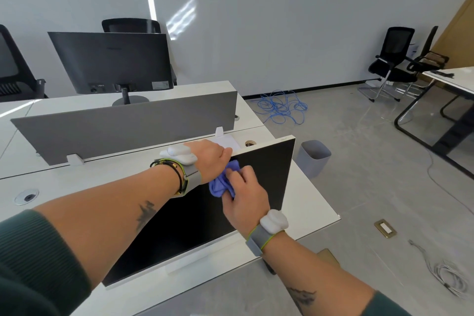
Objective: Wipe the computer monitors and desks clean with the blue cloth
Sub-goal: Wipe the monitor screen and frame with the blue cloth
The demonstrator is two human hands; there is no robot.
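Long white bench, grey divider panel upright along its middle. Black-screened white-framed flat monitor on near side, screen facing person. Dark grey monitor beyond divider, back showing. Left hand clasps near monitor's top edge, fingers curled over it. Right hand clutches crumpled blue cloth, pressed against upper screen, just below left hand.
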